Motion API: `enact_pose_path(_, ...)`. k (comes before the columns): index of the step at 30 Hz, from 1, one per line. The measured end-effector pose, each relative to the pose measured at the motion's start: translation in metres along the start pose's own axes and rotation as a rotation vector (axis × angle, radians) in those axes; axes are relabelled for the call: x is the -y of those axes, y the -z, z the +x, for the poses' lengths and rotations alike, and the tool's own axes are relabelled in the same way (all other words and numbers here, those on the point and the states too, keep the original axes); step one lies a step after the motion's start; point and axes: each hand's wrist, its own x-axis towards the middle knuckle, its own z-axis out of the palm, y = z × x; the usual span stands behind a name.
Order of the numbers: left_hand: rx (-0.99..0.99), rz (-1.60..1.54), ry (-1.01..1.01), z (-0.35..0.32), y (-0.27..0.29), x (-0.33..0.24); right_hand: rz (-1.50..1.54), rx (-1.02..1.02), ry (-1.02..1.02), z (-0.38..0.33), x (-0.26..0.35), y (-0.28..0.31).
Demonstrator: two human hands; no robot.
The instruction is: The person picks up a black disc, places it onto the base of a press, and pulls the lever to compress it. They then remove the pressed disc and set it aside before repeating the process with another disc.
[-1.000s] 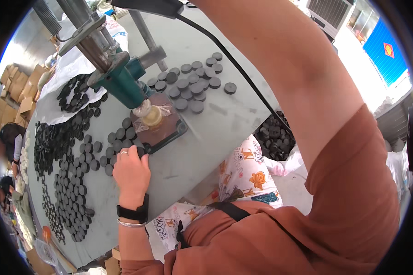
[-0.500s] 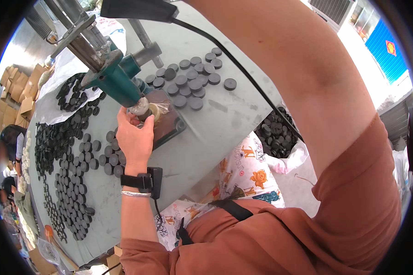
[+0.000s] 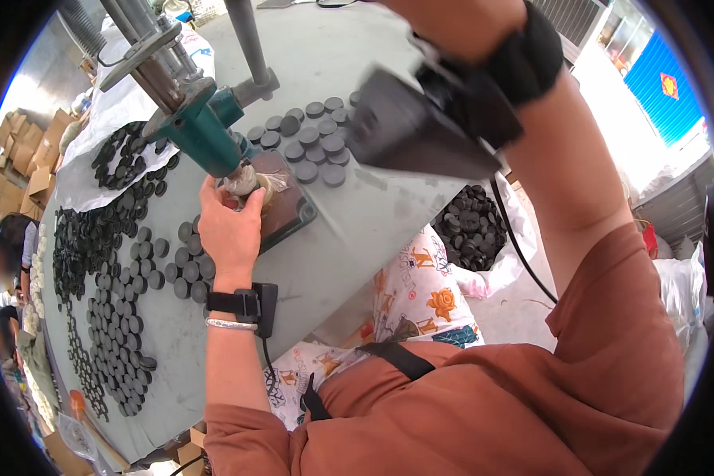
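My left hand [image 3: 232,226] is at the base of a green hand press [image 3: 206,131], its thumb and fingers curled round a small piece under the ram. The fingers mostly hide that piece. Just above them sits the ram's tip [image 3: 240,181], wrapped in clear film, and a pale ring-shaped part [image 3: 263,190] stands beside it on the press base [image 3: 293,218]. My right hand [image 3: 460,24] is raised at the top edge, its fingers cut off by the picture. A black strap and a blurred dark box are on that wrist.
Grey discs [image 3: 309,151] lie behind the press, and many more [image 3: 123,333] stand at the left of the table [image 3: 333,246]. Black rings [image 3: 95,246] are heaped farther left. A white sack of black pieces [image 3: 472,226] stands at the right. People [image 3: 8,246] are at the far left.
My right forearm has come back and down, bringing its wrist and dark box into view. The press's lever bar has swung upright. My left hand stays at the press.
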Motion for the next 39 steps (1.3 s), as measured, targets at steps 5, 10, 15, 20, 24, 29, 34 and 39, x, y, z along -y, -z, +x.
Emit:
enact_pose_path(5,0.031,0.039,0.021,-0.001,0.005,0.008,0.029,-0.073,0.116,-0.070,0.006,0.004)
enact_pose_path(10,0.054,0.225,0.027,-0.022,0.041,0.023,0.260,-0.132,0.203,-0.147,0.013,-0.013)
enact_pose_path(15,0.167,0.649,-0.078,-0.034,0.067,0.036,0.190,-0.134,0.179,-0.201,0.015,-0.039)
enact_pose_path(20,0.243,0.759,-0.083,-0.025,0.063,0.039,0.255,-0.079,0.137,-0.221,0.004,-0.048)
enact_pose_path(24,0.243,0.764,-0.109,-0.016,0.059,0.045,0.345,-0.110,0.260,-0.178,0.005,-0.027)
enact_pose_path(29,0.247,0.649,-0.021,-0.007,0.060,0.046,0.154,-0.025,0.067,-0.066,0.020,0.011)
enact_pose_path(34,0.110,-0.036,0.063,-0.016,0.055,0.027,-0.657,-0.008,0.589,0.038,-0.016,-0.027)
enact_pose_path(39,0.091,-0.152,0.127,-0.006,0.021,0.000,-0.710,0.143,0.506,0.088,-0.052,-0.066)
